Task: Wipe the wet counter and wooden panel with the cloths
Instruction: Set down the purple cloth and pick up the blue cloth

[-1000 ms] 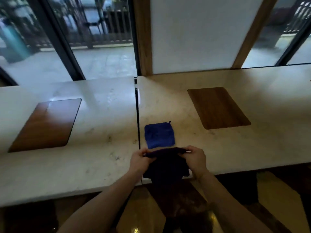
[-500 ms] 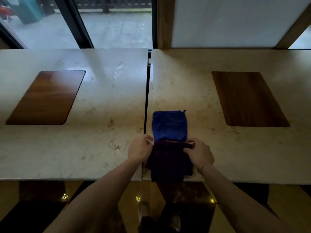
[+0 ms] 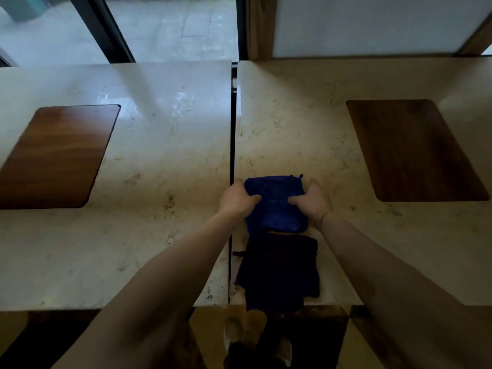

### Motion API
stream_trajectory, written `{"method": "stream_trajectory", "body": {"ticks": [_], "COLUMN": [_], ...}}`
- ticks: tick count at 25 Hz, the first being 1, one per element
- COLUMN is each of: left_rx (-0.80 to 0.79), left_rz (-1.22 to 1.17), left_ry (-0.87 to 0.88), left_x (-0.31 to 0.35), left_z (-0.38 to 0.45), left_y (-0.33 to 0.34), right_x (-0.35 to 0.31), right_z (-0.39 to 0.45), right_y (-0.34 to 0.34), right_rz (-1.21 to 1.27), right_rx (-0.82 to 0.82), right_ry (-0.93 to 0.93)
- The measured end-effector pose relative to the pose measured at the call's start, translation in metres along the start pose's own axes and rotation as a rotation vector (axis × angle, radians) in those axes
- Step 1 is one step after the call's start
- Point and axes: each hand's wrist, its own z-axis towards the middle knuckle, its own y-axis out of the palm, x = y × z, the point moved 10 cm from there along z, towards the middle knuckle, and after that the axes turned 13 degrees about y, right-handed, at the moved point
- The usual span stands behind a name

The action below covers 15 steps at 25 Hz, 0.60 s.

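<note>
Nearest the person, a dark purple folded cloth (image 3: 279,270) lies flat on the pale marble counter (image 3: 346,155), with one corner drooping over the front edge; no hand touches it. Just beyond it, touching or nearly touching its far edge, sits a bright blue square folded cloth (image 3: 275,203). The left hand (image 3: 237,199) clasps the blue cloth's left side, thumb pressed on top and the other fingers curled around its edge. The right hand (image 3: 312,199) does the same on the right side, thumb lying on the fabric. Whether the cloth is being lifted or only pressed down cannot be told.

A narrow dark seam (image 3: 232,145) splits the counter into two slabs, and both cloths lie just right of it. Farther out, a reddish-brown wooden panel (image 3: 57,155) is set into the left slab and a darker brown wooden panel (image 3: 410,150) into the right one. Shiny wet patches (image 3: 181,102) show on the left slab near its far edge, well apart from the hands.

Likely risks from here: the overhanging purple cloth could slide off onto the floor if a forearm brushes it, since part of it already hangs free. A folded blue cloth may unfold and bunch when pushed, smearing water instead of lifting it. Wiping across the seam could also push water down into the gap.
</note>
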Motion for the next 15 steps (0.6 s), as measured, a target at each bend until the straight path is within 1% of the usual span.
{"method": "stream_trajectory", "body": {"ticks": [2, 4, 6, 8, 10, 12, 14, 15], "left_rx": [0.009, -0.003, 0.013, 0.033, 0.049, 0.096, 0.150, 0.174], "left_rz": [-0.062, -0.058, -0.072, -0.149, -0.230, -0.351, -0.470, -0.491], "left_ry": [-0.039, -0.033, 0.023, 0.091, 0.150, 0.204, 0.260, 0.291], "left_x": [-0.005, -0.004, 0.002, 0.012, 0.025, 0.041, 0.062, 0.072], "left_z": [0.008, 0.013, 0.011, 0.003, -0.010, -0.023, -0.044, -0.054], "left_y": [0.004, 0.004, 0.000, -0.004, -0.013, -0.030, -0.057, -0.071], "right_x": [-0.001, -0.001, -0.002, -0.004, -0.008, -0.021, -0.041, -0.053], "right_z": [0.010, 0.015, 0.015, 0.009, -0.004, -0.021, -0.050, -0.065], "right_y": [0.004, 0.009, 0.012, 0.012, 0.008, -0.003, -0.019, -0.027], "right_rz": [0.059, 0.150, 0.201, 0.210, 0.289, 0.373, 0.448, 0.472], "right_rx": [-0.015, -0.056, -0.088, -0.108, -0.155, -0.194, -0.219, -0.225], "right_ry": [0.045, 0.069, 0.059, 0.032, 0.031, -0.011, -0.109, -0.167]}}
